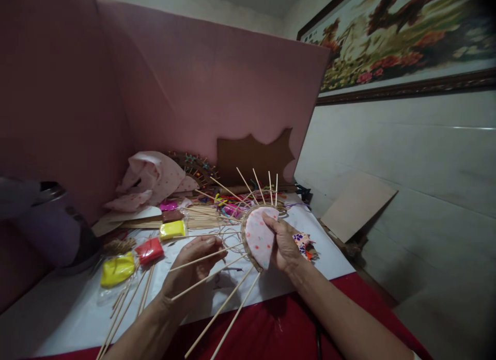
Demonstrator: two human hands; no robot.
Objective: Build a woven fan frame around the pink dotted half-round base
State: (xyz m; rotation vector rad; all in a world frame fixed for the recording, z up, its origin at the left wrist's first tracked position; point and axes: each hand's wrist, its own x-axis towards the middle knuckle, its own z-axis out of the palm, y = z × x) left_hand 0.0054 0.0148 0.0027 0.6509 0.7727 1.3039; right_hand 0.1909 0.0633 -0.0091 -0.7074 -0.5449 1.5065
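Observation:
My right hand (285, 244) grips a half-round piece covered in pale pink dotted fabric (258, 236), thumb on its face. A brown cord-like rim (244, 231) follows its curved edge. Several thin wooden sticks (217, 276) fan out from that rim, upward, leftward and down toward me. My left hand (199, 256) is left of the piece, behind some of the sticks, its fingers curled together. Whether anything is pinched there is hidden. Loose thin twine (230, 236) lies between the hand and the piece. A patterned fabric scrap (301, 242) shows behind my right hand.
Yellow (117, 271) and red (149, 250) wrapped packets lie on the white-covered table (70, 318). Behind are bundled sticks (205, 217), crumpled pink cloth (155, 174), coloured strings and a cut brown board (251, 156). A purplish container (58, 225) stands left; pink panels enclose the back.

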